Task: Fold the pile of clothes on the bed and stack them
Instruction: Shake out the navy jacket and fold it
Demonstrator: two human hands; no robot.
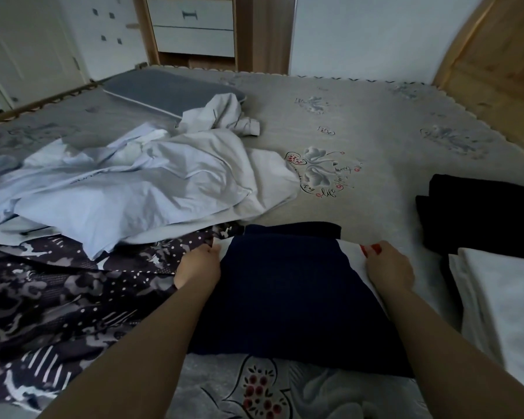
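The bed [375, 122] carries everything: a rumpled pile of pale clothes [127, 182] to your left, a dark patterned cloth [58, 291] nearer on that side, and folded pieces, black [481, 213] and white [502, 297], stacked to your right.

The navy garment [285, 297] lies flat straight ahead of you, its long axis running away from your body, the far edge between your two hands. It is dark blue with white showing along both sides and a darker band at the far end.

Your left hand [198, 267] pinches the far left corner; your right hand [389, 267] has its fingers curled over the far right edge. Both are equally near, one per side.

Judging from this hold, the next move is probably a fold toward you along that long axis, or a lift across to the stack on your right.
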